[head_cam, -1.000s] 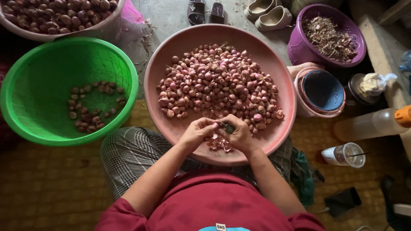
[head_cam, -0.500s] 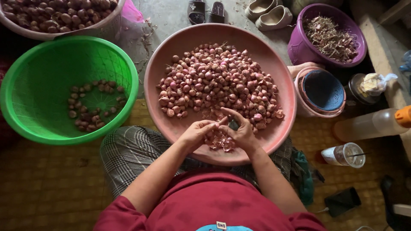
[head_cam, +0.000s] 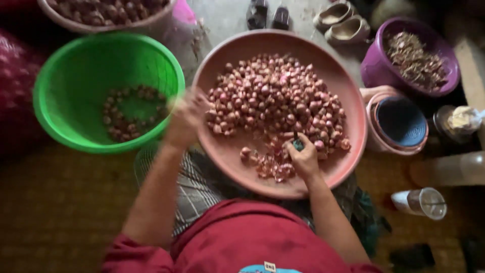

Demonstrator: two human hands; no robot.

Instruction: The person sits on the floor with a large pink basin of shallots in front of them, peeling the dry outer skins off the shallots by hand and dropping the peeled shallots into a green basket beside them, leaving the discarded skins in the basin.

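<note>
Left hand (head_cam: 184, 117) is motion-blurred at the rim of the green basket (head_cam: 76, 76); whether its grip is closed cannot be told. Right hand (head_cam: 304, 157) rests in the pink basin (head_cam: 353, 106), grip closed on a small dark knife (head_cam: 297, 143), beside the shallots (head_cam: 275, 101) and loose skins (head_cam: 273, 167). Recommended: release each bulb low over the basket, blade parked inside the basin.

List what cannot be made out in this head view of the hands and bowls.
- Left hand: motion blur hides the fingers and whether it holds anything, beside the green basket.
- Right hand: closed around a dark tool; the hand covers most of it, so its kind is unclear.
- Top bowl: cut off by the upper edge.
- Purple bowl: contents too blurred to name.
</note>
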